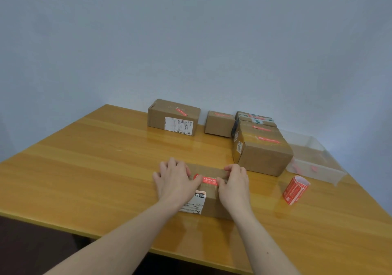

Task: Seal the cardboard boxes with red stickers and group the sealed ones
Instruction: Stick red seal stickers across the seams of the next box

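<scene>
Both hands lie on a small brown cardboard box (210,200) at the near middle of the glossy yellow wooden counter (84,168). The left hand (175,179) rests flat on its top, fingers spread and straight. The right hand (234,181) presses down beside it, fingers bent over the far edge. Between them a red rectangular sticker (206,179) runs across the box's top seam. A roll of red stickers (294,190) stands to the right. Further back, four sealed boxes (263,147) sit grouped, another stickered box (174,116) apart to their left. A clear plastic tray (314,160) lies at the right edge.
</scene>
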